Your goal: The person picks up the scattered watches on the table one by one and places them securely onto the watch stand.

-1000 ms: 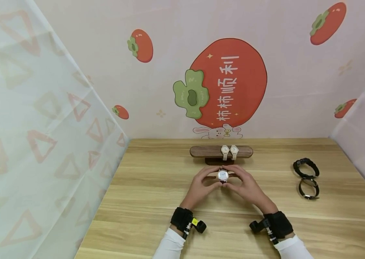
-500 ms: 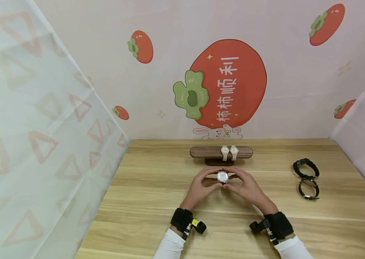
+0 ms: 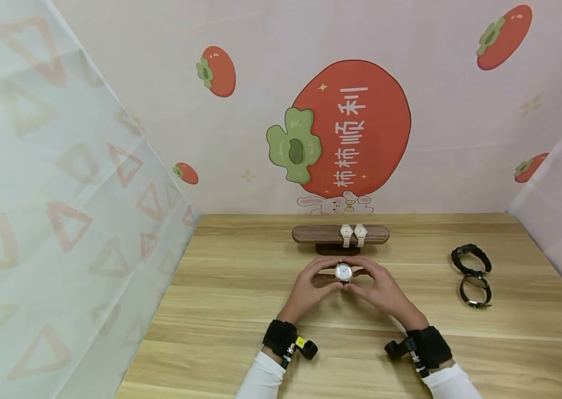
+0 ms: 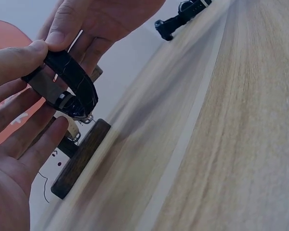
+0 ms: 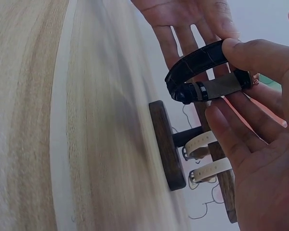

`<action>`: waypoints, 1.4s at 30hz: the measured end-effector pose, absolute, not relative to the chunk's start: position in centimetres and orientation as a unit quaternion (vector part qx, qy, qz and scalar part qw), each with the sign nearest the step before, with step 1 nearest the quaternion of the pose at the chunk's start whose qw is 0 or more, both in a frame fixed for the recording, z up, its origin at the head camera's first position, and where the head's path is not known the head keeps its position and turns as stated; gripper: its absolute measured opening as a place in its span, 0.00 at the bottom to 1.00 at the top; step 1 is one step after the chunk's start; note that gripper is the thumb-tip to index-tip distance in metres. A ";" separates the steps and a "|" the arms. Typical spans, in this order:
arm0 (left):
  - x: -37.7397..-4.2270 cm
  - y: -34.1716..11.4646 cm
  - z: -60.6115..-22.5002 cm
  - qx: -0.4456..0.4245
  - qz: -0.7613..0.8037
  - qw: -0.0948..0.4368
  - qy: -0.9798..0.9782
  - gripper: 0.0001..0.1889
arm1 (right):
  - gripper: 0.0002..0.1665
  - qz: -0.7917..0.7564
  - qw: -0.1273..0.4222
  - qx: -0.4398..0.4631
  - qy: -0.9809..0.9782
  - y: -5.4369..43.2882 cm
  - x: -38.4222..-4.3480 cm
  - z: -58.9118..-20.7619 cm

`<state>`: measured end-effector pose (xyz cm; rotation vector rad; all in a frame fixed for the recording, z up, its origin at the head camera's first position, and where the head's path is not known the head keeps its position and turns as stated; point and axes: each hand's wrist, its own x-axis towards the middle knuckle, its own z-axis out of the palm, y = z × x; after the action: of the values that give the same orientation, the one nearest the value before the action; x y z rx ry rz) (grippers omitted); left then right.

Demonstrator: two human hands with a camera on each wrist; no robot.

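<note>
Between both hands, above the table, is a wristwatch [image 3: 343, 272] with a round white dial and a dark strap. Its strap [image 4: 74, 79] forms a closed loop, with the buckle side low in the left wrist view. My left hand [image 3: 309, 284] grips the watch from the left, thumb at the near edge and fingers at the far edge. From the right, my right hand [image 3: 377, 285] holds it the same way, its thumb [image 5: 250, 55] on the dark strap [image 5: 197, 62]. The two thumbs nearly meet in front of the dial.
Just beyond the hands stands a wooden watch stand [image 3: 311, 234], with two cream-strapped watches [image 3: 346, 233] on the right half of its bar. Two black-strapped watches [image 3: 471, 259] lie at the table's right. A printed cloth wall [image 3: 241, 138] rises behind the table.
The watch and both hands have come very slightly nearer to me, away from the stand. The grip on the watch looks the same throughout.
</note>
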<state>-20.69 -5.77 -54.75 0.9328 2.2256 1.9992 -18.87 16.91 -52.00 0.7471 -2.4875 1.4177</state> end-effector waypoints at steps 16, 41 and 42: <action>-22.8 -5.8 -52.8 0.245 0.567 -0.101 0.780 0.12 | 0.35 0.495 0.094 0.260 -0.824 17.1 -19.1 -52.4; -27.7 -9.2 -52.6 0.138 0.511 -0.139 0.837 0.32 | 0.35 0.474 0.089 0.230 -0.846 17.9 -19.2 -52.2; -27.8 -9.2 -52.7 0.135 0.512 -0.139 0.837 0.31 | 0.35 0.474 0.087 0.226 -0.846 18.0 -19.2 -52.2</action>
<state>-27.78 -9.25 -52.70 0.4658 2.8905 1.7685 -19.21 17.97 -52.17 0.6736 -2.5219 1.4131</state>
